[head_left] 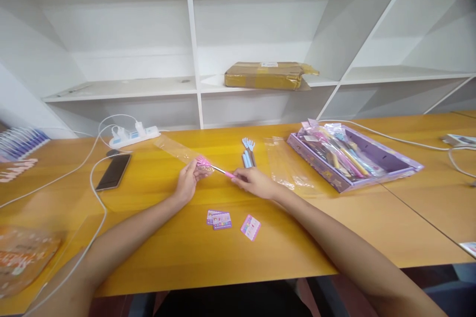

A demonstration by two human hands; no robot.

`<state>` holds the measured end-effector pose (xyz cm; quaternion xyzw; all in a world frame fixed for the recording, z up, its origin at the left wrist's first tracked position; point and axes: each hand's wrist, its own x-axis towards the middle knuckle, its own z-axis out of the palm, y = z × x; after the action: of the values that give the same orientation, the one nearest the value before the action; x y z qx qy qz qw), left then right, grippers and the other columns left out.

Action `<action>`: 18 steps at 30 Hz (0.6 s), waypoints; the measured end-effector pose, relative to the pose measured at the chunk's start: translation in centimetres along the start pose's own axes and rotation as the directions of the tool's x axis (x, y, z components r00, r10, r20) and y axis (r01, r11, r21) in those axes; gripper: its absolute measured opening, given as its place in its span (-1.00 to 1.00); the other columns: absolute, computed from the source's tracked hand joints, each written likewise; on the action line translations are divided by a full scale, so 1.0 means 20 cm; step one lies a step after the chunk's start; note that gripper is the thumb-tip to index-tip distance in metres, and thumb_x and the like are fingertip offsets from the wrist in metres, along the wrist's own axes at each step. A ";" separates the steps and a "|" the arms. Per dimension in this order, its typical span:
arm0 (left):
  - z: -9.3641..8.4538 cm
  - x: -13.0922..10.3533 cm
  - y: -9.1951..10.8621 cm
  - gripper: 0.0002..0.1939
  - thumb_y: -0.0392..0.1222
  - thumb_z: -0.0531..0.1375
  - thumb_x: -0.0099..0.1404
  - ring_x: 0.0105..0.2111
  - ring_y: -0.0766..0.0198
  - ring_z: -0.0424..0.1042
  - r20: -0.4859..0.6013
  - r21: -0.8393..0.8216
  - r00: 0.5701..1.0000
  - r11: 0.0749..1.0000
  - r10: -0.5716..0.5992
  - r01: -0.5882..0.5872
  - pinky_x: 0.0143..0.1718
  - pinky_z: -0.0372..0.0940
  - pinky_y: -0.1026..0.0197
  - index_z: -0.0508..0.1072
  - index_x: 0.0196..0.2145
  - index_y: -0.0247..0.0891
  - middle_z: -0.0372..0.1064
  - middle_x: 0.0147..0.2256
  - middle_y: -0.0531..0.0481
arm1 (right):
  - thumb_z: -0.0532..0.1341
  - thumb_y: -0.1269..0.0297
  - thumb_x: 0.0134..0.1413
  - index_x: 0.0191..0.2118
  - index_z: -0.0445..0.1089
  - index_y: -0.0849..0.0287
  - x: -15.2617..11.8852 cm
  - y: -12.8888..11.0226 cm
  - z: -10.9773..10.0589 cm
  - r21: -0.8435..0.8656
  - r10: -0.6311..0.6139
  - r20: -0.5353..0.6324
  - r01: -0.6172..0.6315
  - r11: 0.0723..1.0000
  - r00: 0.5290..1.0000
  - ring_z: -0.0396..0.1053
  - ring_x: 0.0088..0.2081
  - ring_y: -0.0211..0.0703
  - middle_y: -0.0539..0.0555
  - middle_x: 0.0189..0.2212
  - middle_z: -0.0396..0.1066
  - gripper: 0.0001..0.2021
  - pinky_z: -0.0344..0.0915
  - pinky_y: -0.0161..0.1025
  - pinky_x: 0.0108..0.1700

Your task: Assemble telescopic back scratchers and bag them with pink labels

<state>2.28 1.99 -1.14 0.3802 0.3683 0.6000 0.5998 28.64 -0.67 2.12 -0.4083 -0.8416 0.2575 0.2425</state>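
Note:
My right hand is closed around the pink handle of a telescopic back scratcher with a metal rod. Its pink claw-shaped head lies at my left hand, whose fingers pinch a long clear plastic bag at that end. The bag stretches away to the upper left. Whether the head is inside the bag's mouth, I cannot tell. Just beyond my right hand lie light blue back scratchers with claw heads. Small purple-and-pink cards rest nearer me, with a separate card to their right.
Flat clear bags lie right of the blue scratchers. A purple tray holds several wrapped scratchers. At left are a phone, a power strip, loose white cables and an orange package. A taped carton sits on the shelf.

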 end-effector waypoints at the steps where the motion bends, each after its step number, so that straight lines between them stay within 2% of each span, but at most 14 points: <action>1: 0.00 0.01 0.00 -0.54 0.16 0.41 0.24 -0.37 0.17 0.66 -0.003 -0.017 1.000 1.000 0.004 -0.004 -0.28 0.50 0.21 0.50 -0.25 -0.32 0.61 -0.39 -0.08 | 0.10 -0.02 0.45 -0.29 0.42 0.17 0.00 0.00 -0.01 -0.002 -0.012 0.011 0.012 1.000 1.000 0.26 -0.46 -0.24 -0.02 -0.48 0.40 -0.61 0.11 -0.29 -0.36; 4: -0.01 0.01 0.00 -0.56 0.16 0.39 0.28 -0.37 0.18 0.65 -0.019 -0.048 1.000 0.999 0.006 -0.007 -0.26 0.52 0.19 0.51 -0.20 -0.31 0.62 -0.36 -0.07 | 0.09 -0.01 0.46 -0.24 0.47 0.18 0.00 0.01 -0.03 -0.009 -0.032 0.028 0.033 0.999 0.999 0.28 -0.44 -0.23 0.00 -0.45 0.43 -0.61 0.12 -0.28 -0.34; 8: -0.01 0.01 0.01 -0.57 0.14 0.41 0.25 -0.40 0.23 0.62 -0.044 -0.049 0.999 0.999 0.009 -0.012 -0.30 0.51 0.22 0.53 -0.26 -0.33 0.62 -0.36 -0.09 | 0.13 0.01 0.44 -0.14 0.54 0.18 0.00 0.02 -0.02 -0.032 -0.022 0.038 0.023 0.999 0.999 0.34 -0.41 -0.22 0.03 -0.40 0.51 -0.64 0.15 -0.28 -0.33; 14: -0.01 -0.02 -0.01 -0.48 0.24 0.44 0.16 -0.39 0.17 0.62 0.055 0.073 0.998 0.997 0.022 -0.026 -0.32 0.50 0.19 0.54 -0.27 -0.33 0.62 -0.37 -0.11 | 0.09 -0.01 0.48 -0.22 0.52 0.16 -0.01 0.00 0.00 0.007 -0.005 0.074 0.004 1.000 0.997 0.42 -0.43 -0.22 0.05 -0.42 0.55 -0.60 0.22 -0.28 -0.29; 16: -0.01 -0.03 -0.02 -0.47 0.28 0.40 0.19 -0.39 0.16 0.61 0.078 0.142 0.996 0.988 0.043 -0.054 -0.30 0.49 0.17 0.55 -0.27 -0.32 0.63 -0.35 -0.12 | 0.12 -0.01 0.47 -0.24 0.52 0.15 -0.01 -0.01 0.02 -0.023 0.002 0.057 -0.001 1.000 0.998 0.43 -0.44 -0.22 0.05 -0.42 0.56 -0.61 0.21 -0.29 -0.30; 18: -0.02 -0.04 -0.02 -0.48 0.29 0.35 0.25 -0.41 0.17 0.60 0.146 0.251 0.989 0.965 0.036 -0.072 -0.30 0.48 0.17 0.56 -0.29 -0.31 0.63 -0.36 -0.12 | 0.12 -0.01 0.48 -0.24 0.52 0.15 -0.01 -0.01 0.03 -0.042 -0.003 0.029 0.004 0.999 1.000 0.43 -0.43 -0.23 0.05 -0.42 0.56 -0.61 0.20 -0.31 -0.30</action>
<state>2.16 1.13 -1.69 0.5054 0.3890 0.5356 0.5535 28.23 -1.13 1.67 -0.4081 -0.8510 0.2451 0.2219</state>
